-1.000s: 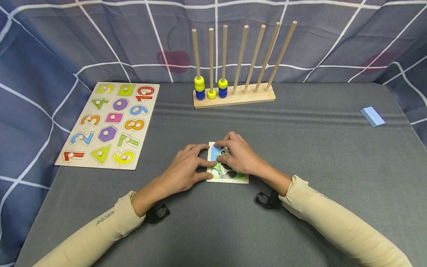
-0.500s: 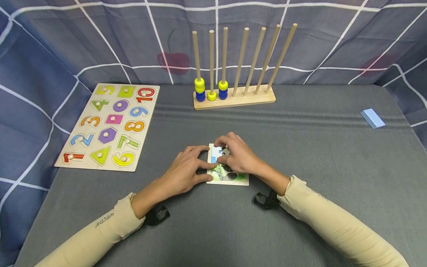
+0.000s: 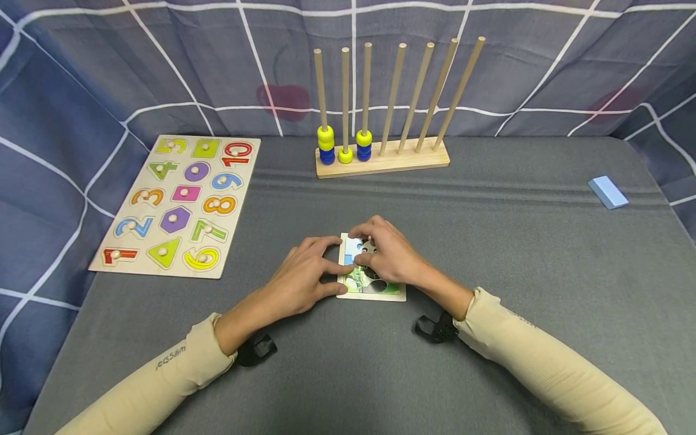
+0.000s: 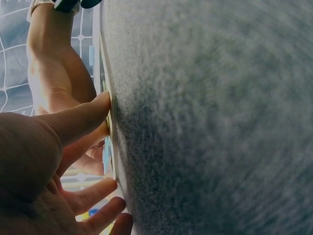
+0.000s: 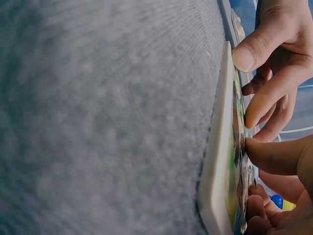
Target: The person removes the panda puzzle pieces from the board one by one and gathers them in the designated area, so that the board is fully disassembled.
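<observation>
The left hand (image 3: 296, 275), fingers spread, touches the left side of one panda puzzle (image 3: 371, 287) lying on the grey table (image 3: 489, 254) between both hands. The right hand (image 3: 388, 251) bends thumb and fingers onto its upper part; whether they pinch a piece cannot be told. The puzzle has a pale border, blue at upper left, green below, its black-and-white panda partly covered by the right hand. Farther out are one seven-rod rack (image 3: 397, 162), one board (image 3: 163, 270) of fifteen knobbed pieces and one blue block (image 3: 608, 192).
</observation>
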The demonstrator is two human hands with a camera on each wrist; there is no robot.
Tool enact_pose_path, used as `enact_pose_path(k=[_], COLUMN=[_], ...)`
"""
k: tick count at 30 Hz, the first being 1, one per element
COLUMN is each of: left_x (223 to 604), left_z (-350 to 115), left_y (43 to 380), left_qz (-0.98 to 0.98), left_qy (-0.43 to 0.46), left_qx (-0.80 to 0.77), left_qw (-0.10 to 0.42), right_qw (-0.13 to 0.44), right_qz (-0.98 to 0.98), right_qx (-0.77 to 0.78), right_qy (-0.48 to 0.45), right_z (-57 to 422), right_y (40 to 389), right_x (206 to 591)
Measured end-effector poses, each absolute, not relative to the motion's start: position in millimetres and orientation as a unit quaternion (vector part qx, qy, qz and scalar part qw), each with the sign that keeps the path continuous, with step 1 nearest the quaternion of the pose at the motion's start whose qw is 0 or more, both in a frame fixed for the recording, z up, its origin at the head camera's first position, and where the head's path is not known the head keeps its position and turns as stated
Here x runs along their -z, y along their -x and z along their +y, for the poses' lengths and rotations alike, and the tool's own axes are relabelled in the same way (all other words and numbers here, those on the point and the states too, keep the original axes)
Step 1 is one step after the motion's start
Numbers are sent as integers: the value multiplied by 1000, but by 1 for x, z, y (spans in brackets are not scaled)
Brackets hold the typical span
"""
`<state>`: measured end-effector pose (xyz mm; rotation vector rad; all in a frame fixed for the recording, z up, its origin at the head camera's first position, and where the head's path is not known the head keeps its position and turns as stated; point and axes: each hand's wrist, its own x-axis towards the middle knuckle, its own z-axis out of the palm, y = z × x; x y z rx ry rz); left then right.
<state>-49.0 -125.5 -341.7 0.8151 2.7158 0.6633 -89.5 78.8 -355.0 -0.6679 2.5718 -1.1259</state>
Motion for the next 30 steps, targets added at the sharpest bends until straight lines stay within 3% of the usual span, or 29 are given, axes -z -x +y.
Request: enact_pose_path(k=[30], left_x=[342], left_z=[-125], left_y=[48], left_qz=[927], left_qy=[-280], left_qx=[-225], left_qw=[111], right_qw=[101], right_qz=[853], right_qx=[464], right_qy=[214], right_z=[84], right_y=[89], right_x=[356])
